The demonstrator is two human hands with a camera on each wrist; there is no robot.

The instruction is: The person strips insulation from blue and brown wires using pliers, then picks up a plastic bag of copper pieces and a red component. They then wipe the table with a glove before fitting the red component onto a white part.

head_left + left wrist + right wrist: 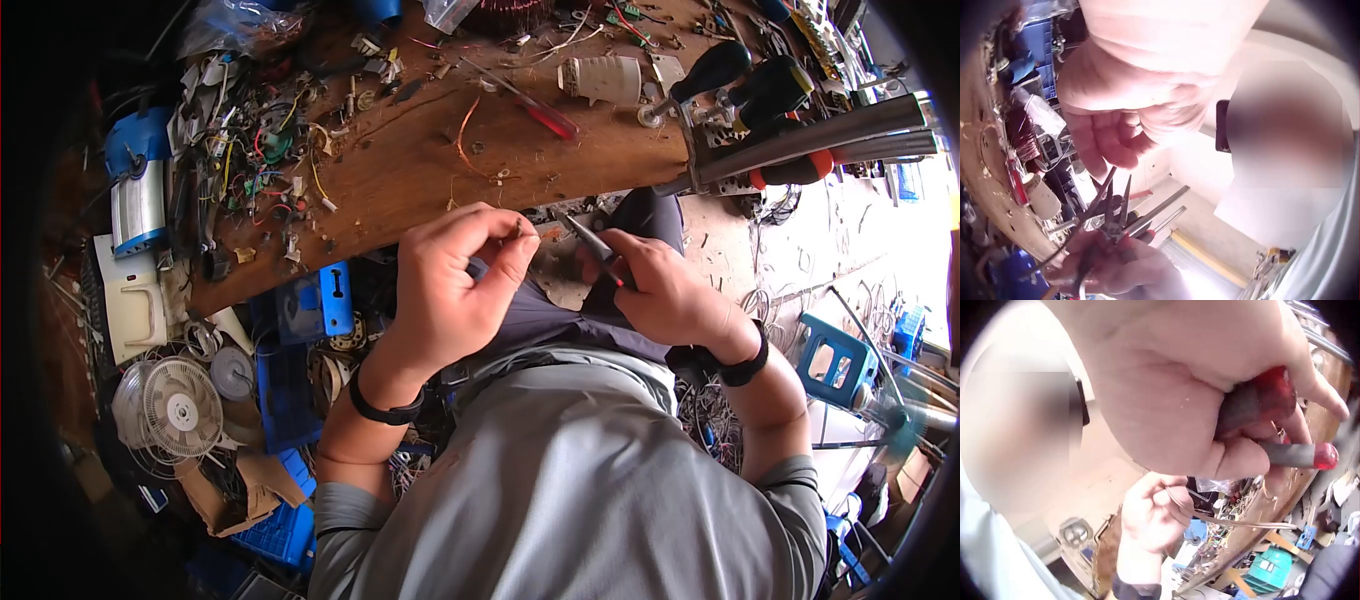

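My left hand point(452, 285) pinches the end of a thin brown cable point(1235, 522) between thumb and forefinger, in front of the bench edge. The rest of the cable hangs down from those fingers in the wrist views. My right hand point(668, 292) grips a pair of long-nose pliers point(594, 242) with red and grey handles point(1260, 403). Their pointed nose is aimed toward the left hand, a short way from it. In the left wrist view the two tips of the pliers point(1112, 230) stand apart, close by the cable.
The wooden bench point(420, 180) carries a red screwdriver point(545, 115), a white cylindrical part point(600, 80) and a heap of wires and scraps point(265, 150). Metal bars point(820, 140) jut out at right. A fan point(182, 410) and blue crates point(285, 535) stand at lower left.
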